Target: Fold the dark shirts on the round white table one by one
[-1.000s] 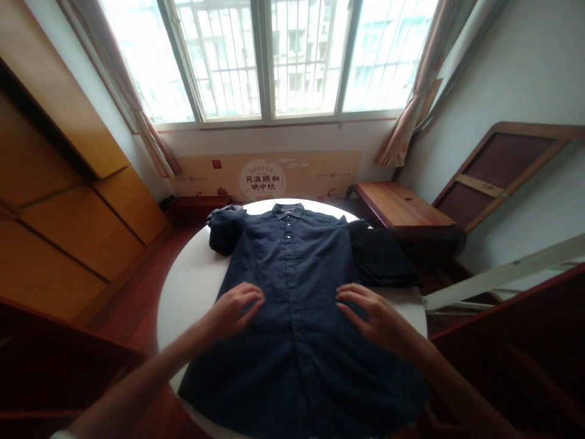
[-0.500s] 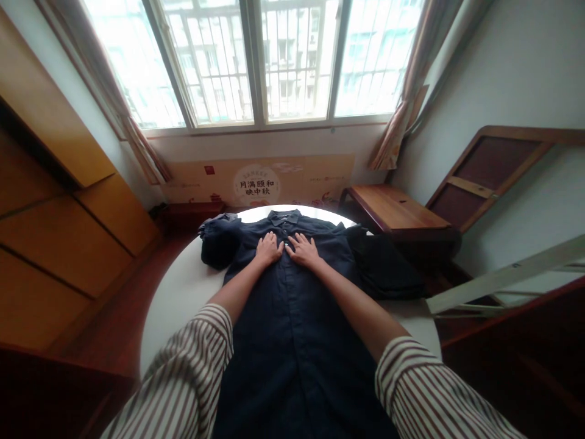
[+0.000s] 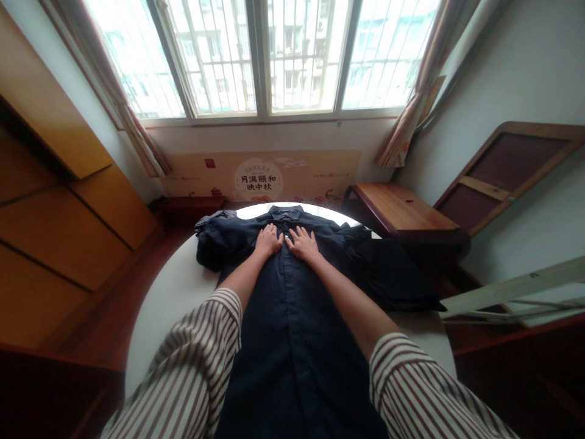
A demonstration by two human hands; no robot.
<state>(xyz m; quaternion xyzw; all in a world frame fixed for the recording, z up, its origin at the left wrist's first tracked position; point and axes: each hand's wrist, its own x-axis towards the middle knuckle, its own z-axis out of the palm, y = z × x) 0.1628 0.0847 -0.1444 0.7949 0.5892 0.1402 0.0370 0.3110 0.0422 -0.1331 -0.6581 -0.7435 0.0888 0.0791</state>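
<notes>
A dark navy button-up shirt [image 3: 292, 341] lies front side up, its collar [image 3: 286, 213] at the far edge of a round white table [image 3: 159, 323]. My left hand [image 3: 269, 241] rests on the upper chest of the shirt, left of the button placket, fingers spread. Just right of the placket, my right hand [image 3: 302, 244] lies on the cloth with its fingers apart. Neither hand grips anything. To the left, a dark bunched cloth [image 3: 211, 244] meets the shirt's shoulder. On the right lies a folded black cloth [image 3: 402, 277].
Beyond the table's right side stands a low wooden table [image 3: 406, 210]. A wood-framed panel [image 3: 512, 174] leans on the right wall, with a pale rail [image 3: 512, 286] below it. Wooden cabinets [image 3: 36, 256] line the left. A long printed box [image 3: 315, 174] sits under the window.
The view has shifted slightly. My hands have slid a little toward the collar, still spread on the shirt.
</notes>
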